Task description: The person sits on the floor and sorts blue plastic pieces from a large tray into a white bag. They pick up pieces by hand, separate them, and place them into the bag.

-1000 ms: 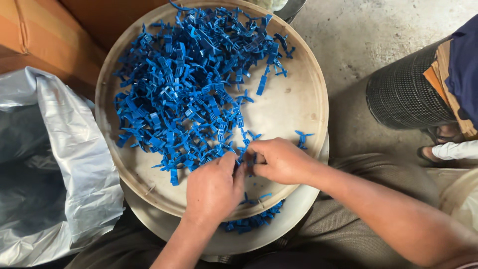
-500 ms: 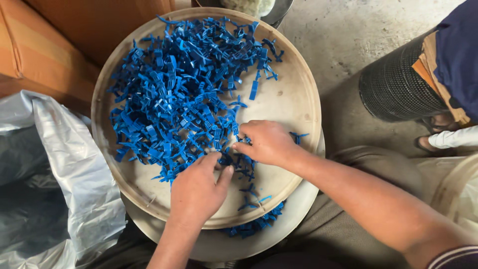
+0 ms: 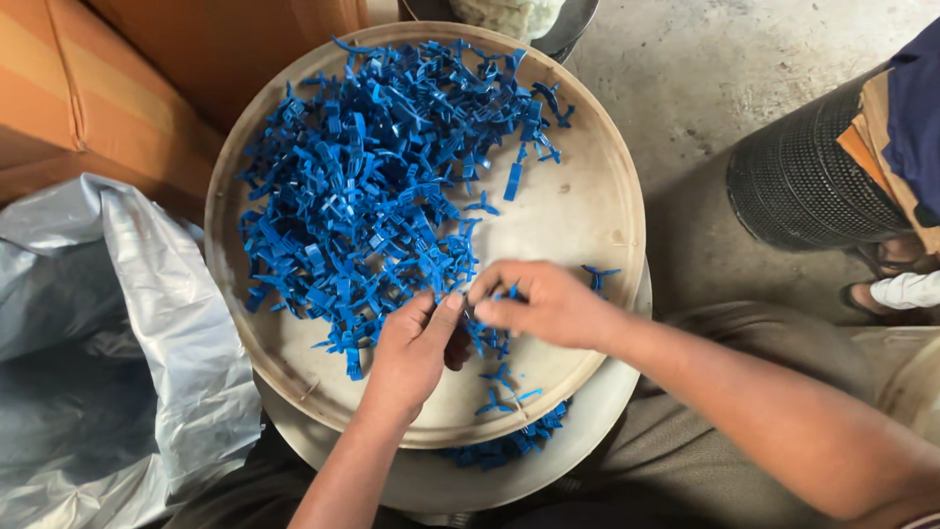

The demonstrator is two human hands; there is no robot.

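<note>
Both hands, left hand [image 3: 411,348] and right hand [image 3: 543,304], pinched on blue plastic piece [image 3: 468,312], mostly hidden by fingers.

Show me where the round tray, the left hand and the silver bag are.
round tray [image 3: 587,211]: head view, bare inner floor at the right.
left hand [image 3: 411,353]: head view, back of the hand.
silver bag [image 3: 147,294]: head view, crumpled upper right side.

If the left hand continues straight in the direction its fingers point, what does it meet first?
Probably the heap of blue plastic pieces on the round tray: the left hand points up toward it, fingertips already at its near edge.
</note>
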